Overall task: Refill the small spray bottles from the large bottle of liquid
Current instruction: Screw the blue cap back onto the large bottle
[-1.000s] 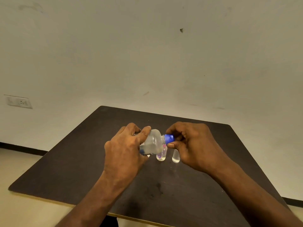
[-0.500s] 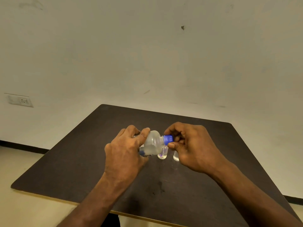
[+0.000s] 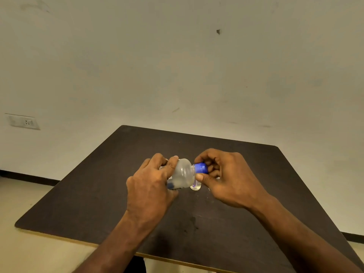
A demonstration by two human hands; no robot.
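Head view: dark table (image 3: 82, 196) against pale wall (image 3: 177, 66), socket (image 3: 23, 122) at left — left hand (image 3: 151, 186) grips tilted bottle (image 3: 184, 174) above table, right hand (image 3: 226, 178) pinches its blue cap (image 3: 201, 168), small bottle (image 3: 195, 186) beneath.

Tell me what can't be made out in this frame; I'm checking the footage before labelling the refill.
Head view only:
- Large bottle: its base and label are covered by the left hand.
- Blue cap: whether it is loosened is unclear; the right hand pinches it.
- Small spray bottle: only its bottom shows under the large bottle; fill level unreadable.
- Second small bottle: hidden behind the right hand.
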